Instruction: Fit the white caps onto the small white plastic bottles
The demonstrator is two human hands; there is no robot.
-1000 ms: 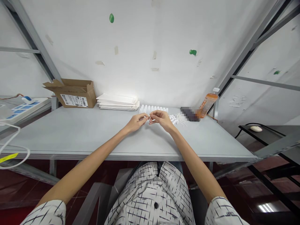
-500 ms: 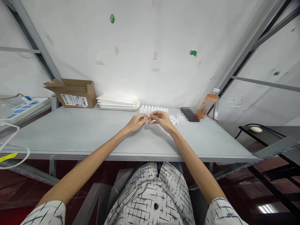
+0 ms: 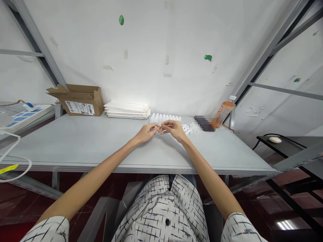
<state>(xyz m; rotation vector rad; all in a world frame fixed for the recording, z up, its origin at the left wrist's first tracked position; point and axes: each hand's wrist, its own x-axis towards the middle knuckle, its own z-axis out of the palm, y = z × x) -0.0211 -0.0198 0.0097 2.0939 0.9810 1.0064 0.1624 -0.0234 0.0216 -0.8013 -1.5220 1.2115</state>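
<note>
White, upright plastic pieces with narrow tops [image 3: 158, 117] stand in rows on the grey tabletop [image 3: 101, 144]. Just in front of this cluster, the bare left hand [image 3: 145, 132] and bare right hand [image 3: 176, 129] meet at the fingertips; what they pinch, if anything, is too small to tell. Compared with the earlier frame, the right hand's fingers sit slightly differently, while both hands stay together in the same spot, so the close finger contact continues. Right of the cluster lie small, loose white pieces [image 3: 187, 128], then an orange drink bottle with a white cap [image 3: 224, 111]; left of it rests a stack of flat white sheets [image 3: 127, 109]. Nothing around it has visibly moved.
</note>
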